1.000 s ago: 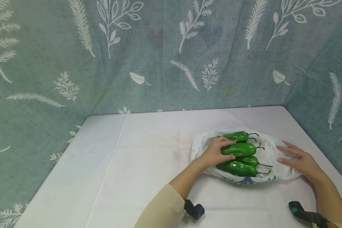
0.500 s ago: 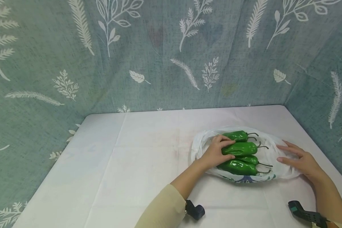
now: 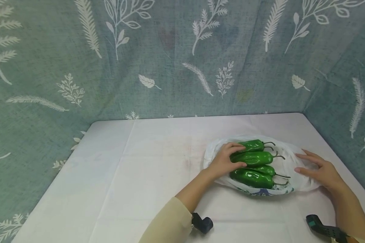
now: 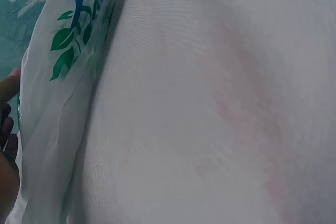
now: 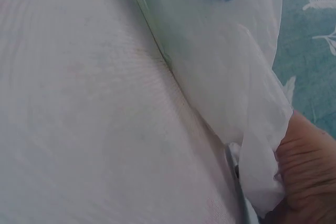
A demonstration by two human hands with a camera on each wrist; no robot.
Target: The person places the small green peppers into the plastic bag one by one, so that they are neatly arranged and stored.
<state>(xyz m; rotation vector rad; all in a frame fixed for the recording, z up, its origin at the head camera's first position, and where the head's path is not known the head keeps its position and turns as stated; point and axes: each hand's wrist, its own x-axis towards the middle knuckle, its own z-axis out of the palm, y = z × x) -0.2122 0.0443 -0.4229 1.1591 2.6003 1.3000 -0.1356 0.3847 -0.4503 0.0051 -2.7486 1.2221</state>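
Several glossy green peppers with thin curved stems lie side by side in a white plastic bag on the right of the table. Over their left ends is my left hand, thumb and fingers spread around the blunt end of a middle pepper. Its fingertips touch the back pepper; the gap between thumb and fingers shows part of the middle one. A front pepper lies nearest me. At the bag's right side, my right hand rests with fairly straight fingers on the crumpled plastic. The left wrist view shows the bag's printed side.
The white-covered table extends far to the left. Behind and at both sides hangs a green-blue cloth with white leaf prints. Dark wrist devices sit on the left wrist and the right wrist.
My left hand has slid slightly left along the middle pepper, uncovering more of its blunt end. My right hand and the bag look almost unchanged.
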